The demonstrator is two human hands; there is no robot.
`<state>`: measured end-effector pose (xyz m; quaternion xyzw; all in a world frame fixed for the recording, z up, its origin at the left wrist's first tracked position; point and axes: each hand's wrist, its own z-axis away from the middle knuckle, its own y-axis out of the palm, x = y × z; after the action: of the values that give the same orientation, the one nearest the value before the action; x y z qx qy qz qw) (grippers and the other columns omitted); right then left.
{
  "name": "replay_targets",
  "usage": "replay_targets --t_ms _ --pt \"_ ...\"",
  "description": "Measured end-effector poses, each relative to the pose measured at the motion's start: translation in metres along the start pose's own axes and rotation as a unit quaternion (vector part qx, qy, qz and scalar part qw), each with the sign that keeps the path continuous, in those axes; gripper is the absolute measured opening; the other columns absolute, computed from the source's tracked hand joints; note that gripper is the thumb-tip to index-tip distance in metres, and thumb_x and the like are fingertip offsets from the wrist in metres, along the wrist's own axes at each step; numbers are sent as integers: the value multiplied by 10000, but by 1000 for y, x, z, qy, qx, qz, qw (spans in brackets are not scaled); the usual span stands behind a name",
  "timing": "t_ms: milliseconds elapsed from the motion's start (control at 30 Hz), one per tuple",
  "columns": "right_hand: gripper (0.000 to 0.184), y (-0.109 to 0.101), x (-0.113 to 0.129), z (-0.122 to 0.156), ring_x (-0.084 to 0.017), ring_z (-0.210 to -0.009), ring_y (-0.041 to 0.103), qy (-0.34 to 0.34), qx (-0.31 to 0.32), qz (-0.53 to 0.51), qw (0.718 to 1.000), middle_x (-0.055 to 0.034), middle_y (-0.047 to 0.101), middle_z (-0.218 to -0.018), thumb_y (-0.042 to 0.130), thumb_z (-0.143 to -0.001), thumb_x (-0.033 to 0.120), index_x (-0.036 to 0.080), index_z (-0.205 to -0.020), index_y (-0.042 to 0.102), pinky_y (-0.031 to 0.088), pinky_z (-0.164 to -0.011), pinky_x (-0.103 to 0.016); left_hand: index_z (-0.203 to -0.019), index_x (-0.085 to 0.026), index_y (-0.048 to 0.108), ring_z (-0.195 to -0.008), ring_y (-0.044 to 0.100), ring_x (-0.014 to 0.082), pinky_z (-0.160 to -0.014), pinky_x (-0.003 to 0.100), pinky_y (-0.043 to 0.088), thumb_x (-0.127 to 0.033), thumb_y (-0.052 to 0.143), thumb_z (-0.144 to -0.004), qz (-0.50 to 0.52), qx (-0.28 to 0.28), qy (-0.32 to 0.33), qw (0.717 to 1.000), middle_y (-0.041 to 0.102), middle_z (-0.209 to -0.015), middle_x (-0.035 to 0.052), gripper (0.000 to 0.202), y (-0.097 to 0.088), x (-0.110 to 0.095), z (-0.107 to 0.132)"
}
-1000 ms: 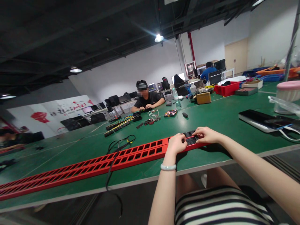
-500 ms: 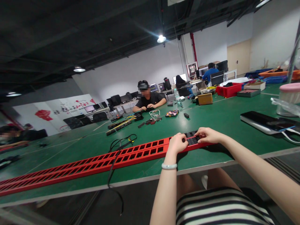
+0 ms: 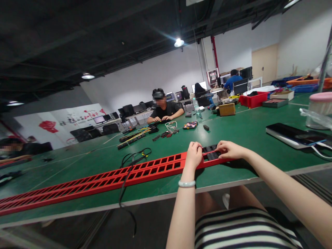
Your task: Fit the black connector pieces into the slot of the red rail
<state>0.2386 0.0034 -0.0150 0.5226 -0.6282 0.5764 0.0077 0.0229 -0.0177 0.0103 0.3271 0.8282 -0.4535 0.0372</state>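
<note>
A long red slotted rail (image 3: 109, 178) lies across the green table (image 3: 241, 131), running from the far left to my hands. Black socket modules (image 3: 211, 152) sit in its right end. My left hand (image 3: 194, 154) rests on the rail just left of the modules, fingers curled and pressing down on the rail's far edge. My right hand (image 3: 229, 149) lies over the right end of the modules, fingers bent onto them. A pale bangle (image 3: 186, 184) circles my left wrist.
A black cable (image 3: 127, 176) crosses the rail and hangs over the table's front edge. A flat dark device (image 3: 293, 135) and a pink-lidded jar (image 3: 319, 109) stand at right. A seated person (image 3: 163, 110) works across the table amid cables; red and cardboard boxes stand farther back.
My left hand has shifted slightly up and toward the rail's far edge. My right hand stays on the black modules. The view has barely moved.
</note>
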Motion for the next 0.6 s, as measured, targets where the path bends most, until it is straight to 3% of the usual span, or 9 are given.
replay_targets --t_ms 267,433,600 --pt "302 2 -4 -1 -140 -737 515 -17 11 0 1000 -66 508 -936 553 -669 211 174 -956 637 433 -687 -268 -872 -170 549 -850 493 127 -780 267 427 -112 424 -742 25 -9 -21 999 468 -931 45 189 2 1 1" --pt "477 5 -3 0 -96 -634 484 -8 -39 -41 998 -54 454 -953 554 -653 181 193 -1128 512 443 -594 -244 -995 -184 553 -698 515 83 -614 215 461 -188 466 -757 83 34 -11 996 485 -966 49 253 1 -3 3" --pt "592 7 8 3 -70 -558 434 -34 -90 -39 995 -34 432 -919 573 -647 183 222 -1213 407 439 -574 -248 -1009 -180 545 -739 543 108 -674 239 470 -246 525 -742 106 64 -6 992 568 -902 38 276 0 -6 3"
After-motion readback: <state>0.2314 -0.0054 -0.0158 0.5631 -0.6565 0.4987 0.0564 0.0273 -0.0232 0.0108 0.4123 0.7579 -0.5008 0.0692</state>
